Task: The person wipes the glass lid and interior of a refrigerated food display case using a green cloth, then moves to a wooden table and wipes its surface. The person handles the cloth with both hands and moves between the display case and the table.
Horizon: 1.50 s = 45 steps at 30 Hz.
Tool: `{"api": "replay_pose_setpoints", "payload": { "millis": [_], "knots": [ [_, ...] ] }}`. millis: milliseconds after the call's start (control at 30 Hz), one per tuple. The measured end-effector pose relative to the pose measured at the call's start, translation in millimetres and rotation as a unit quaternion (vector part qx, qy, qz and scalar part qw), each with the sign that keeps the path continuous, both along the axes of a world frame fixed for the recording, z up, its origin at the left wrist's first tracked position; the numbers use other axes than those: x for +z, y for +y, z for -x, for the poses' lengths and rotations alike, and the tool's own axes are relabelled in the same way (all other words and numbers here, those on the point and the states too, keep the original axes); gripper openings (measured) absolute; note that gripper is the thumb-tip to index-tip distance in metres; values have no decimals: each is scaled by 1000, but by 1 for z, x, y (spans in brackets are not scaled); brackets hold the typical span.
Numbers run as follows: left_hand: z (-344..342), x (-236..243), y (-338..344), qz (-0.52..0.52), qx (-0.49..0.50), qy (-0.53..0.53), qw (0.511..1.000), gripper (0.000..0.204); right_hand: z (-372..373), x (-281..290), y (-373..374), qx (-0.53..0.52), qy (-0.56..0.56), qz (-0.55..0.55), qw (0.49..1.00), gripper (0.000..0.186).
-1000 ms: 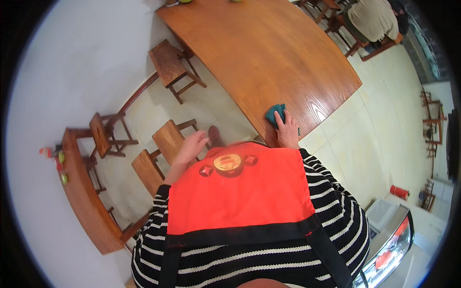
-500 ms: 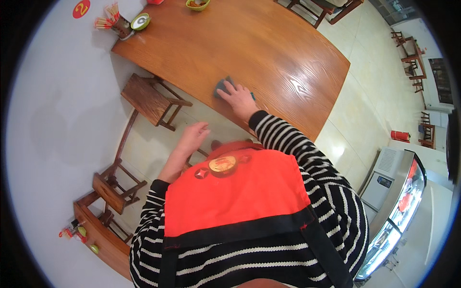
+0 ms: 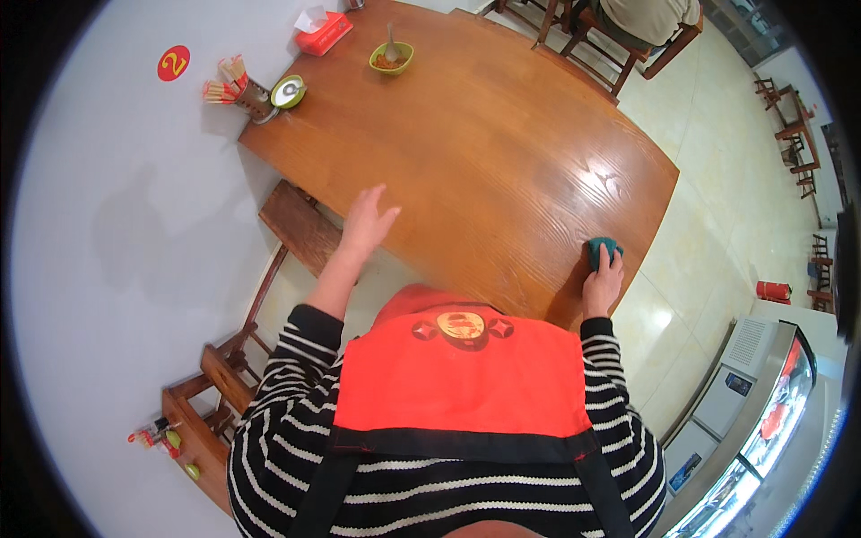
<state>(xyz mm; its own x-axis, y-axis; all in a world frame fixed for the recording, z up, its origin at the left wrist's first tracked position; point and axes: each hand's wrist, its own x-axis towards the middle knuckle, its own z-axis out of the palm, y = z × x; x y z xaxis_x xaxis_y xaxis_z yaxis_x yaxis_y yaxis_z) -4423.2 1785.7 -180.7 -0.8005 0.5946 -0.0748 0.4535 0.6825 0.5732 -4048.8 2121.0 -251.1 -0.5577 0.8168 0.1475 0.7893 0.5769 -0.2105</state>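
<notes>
A brown wooden table (image 3: 484, 143) spreads out in front of me. My right hand (image 3: 604, 285) grips a dark teal cloth (image 3: 604, 251) and presses it on the tabletop close to the right-hand corner. Over the near left edge hovers my left hand (image 3: 368, 222), its fingers apart and nothing in them. A green bowl with reddish food and a spoon (image 3: 392, 59) stands at the far side. Near the wall sits a second green bowl with white contents (image 3: 288, 91), beside a holder of red-tipped chopsticks (image 3: 253, 97).
A red tissue box (image 3: 324, 34) stands at the table's far left. Under the left edge is a wooden bench (image 3: 300, 227). Beyond the far edge a person (image 3: 641, 20) sits on a wooden chair. A glass-fronted display cabinet (image 3: 749, 430) and a red cylinder (image 3: 773, 290) are at the right.
My right hand has slid the cloth from the near middle edge to the right corner. My left hand has moved forward and up to the table's edge. The view has shifted, showing the tissue box fully.
</notes>
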Motion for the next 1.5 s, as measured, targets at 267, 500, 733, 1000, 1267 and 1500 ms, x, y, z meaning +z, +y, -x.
{"api": "replay_pose_setpoints", "payload": {
  "millis": [267, 500, 733, 1000, 1267, 1500],
  "knots": [
    [209, -2, 141, 25, 91, 73, 993, 113, 84, 2, -105, 138, -19, 79, 987, 78],
    [312, -39, 224, 118, 106, 76, 984, 131, 111, 0, -119, 24, -119, 59, 991, 81],
    [367, -52, 214, 186, 38, 74, 979, 127, 123, 1, -126, -14, -142, 61, 988, 82],
    [482, -45, 122, 271, 120, 53, 954, 124, 131, 10, -135, -29, -155, 73, 985, 82],
    [489, -47, 96, 284, 123, 153, 939, 110, 125, 6, -135, -22, -159, 70, 985, 84],
    [364, -59, 105, -12, -161, 141, 977, 39, 127, 8, -134, -36, -149, 72, 986, 82]
  ]
}}
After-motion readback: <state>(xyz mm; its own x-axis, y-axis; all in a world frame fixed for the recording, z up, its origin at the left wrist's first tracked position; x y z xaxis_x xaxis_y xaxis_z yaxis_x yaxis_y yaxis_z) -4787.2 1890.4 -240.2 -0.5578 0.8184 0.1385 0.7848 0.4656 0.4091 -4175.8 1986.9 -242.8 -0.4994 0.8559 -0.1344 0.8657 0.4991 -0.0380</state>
